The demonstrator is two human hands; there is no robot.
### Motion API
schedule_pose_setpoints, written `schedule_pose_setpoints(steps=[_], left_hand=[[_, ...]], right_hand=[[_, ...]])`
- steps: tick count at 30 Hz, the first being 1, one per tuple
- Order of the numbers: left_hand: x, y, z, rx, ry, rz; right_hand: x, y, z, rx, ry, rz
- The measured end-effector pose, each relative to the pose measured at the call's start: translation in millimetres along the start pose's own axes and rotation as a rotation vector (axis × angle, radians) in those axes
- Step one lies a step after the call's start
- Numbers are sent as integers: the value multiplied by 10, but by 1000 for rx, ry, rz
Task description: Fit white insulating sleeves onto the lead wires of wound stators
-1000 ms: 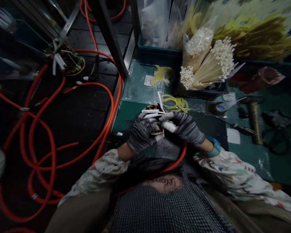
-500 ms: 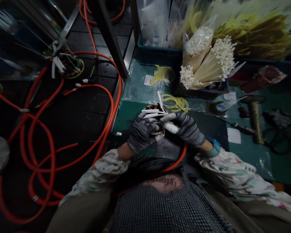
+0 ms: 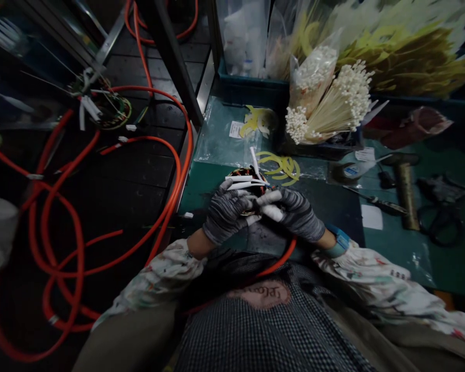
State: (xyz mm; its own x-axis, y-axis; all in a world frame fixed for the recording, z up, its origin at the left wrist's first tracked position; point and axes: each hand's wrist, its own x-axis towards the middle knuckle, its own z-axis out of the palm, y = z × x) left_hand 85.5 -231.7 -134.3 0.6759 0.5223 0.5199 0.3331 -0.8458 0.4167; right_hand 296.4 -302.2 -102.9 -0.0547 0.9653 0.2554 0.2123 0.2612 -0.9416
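Observation:
A round wound motor stator with reddish-brown windings sits on the bench in front of me, mostly covered by my hands. White insulating sleeves lie across its top, and one stands up and away from me. My left hand, in a grey striped glove with pale fingertips, is closed on the stator's left side. From the right, my right hand is closed, its white-covered fingertips pinching the wire leads at the ends of the sleeves. Just what lies between those fingertips is hidden. An orange cable runs below my right hand towards my lap.
Yellow curved insulation pieces lie behind the stator. Beyond stands a box of white-tipped sticks. A hammer, a screwdriver and scissors lie at right. Orange hose-like cables loop at left, near another wound stator.
My right fingertips have shifted slightly at the wire leads, with the fingers a little more apart. My left hand stays on the stator. The whole view has moved slightly.

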Motion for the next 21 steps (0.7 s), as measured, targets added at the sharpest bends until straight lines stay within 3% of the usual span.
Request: schedule_pose_setpoints(steps=[6,21], left_hand=[[-5,-3,13,-16,-17,-43],[6,8,11,1,78,43]], right_hand=[[31,-96,28,-32,109,93],[10,4,2,-71,42,14]])
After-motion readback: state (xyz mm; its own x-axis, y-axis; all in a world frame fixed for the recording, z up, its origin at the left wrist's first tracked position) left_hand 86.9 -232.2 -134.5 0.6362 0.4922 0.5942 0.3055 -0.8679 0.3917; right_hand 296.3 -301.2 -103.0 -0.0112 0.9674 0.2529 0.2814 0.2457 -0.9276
